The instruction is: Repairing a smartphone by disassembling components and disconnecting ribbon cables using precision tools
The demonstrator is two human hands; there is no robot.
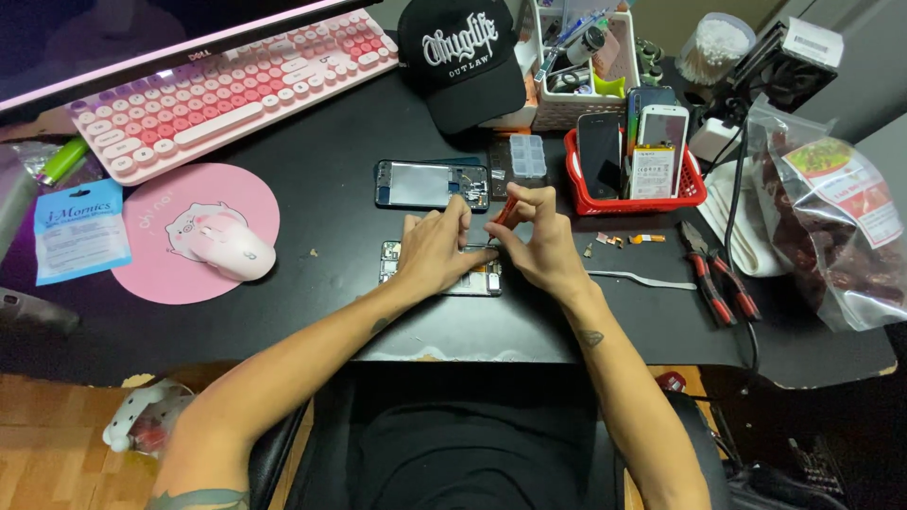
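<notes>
While two hands work, left hand [430, 253] pressing one opened phone [444, 274], right hand [537, 241] grip grasping one red-handled screwdriver [507, 209]

Desk top [321, 179] is showing a matt black surface, chipped to pale wood along its lower edge. Opened phone [444, 269], centre frame, is presenting bare metal and circuit parts — dull, not glossy. Phone frame [430, 184] above it is reflecting light, smooth. Basket [628, 201], upper right, is reading as glossy red plastic. Cap [463, 57] is appearing as black cloth — matt. Tweezers [642, 279] are looking like brushed metal.
</notes>
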